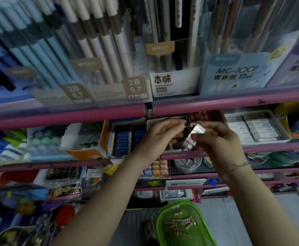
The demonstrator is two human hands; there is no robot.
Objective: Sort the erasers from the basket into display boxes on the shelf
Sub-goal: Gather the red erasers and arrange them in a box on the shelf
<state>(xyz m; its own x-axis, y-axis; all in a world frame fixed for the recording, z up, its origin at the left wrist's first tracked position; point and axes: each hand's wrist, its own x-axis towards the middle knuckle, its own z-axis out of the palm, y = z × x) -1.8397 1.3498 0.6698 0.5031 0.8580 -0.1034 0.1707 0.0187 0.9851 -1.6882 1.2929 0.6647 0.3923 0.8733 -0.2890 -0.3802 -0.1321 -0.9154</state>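
Right now both hands are up at the middle shelf [216,150], working over the dark red-trimmed display box [168,119]. Right hand [219,139] pinches a small eraser in shiny wrap [192,137] btwn thumb & fingertips, held tilted, just right of the box opening. Left hand [161,134] reaches into the box w/ fingers curled together; can't tell if it grips anything, view is blurred there.

To do this step well: match the wrap to what's already in the box before dropping it. The blue-pack box [125,139] sits just left and the white-pack box [255,128] is to the right, so a mix-up is easy. Prob best to use the left hand to steady the box or clear a slot, then lay the eraser flat, label up, in line w/ the rest.

More erasers lie in the green basket [163,226] below, near the floor.
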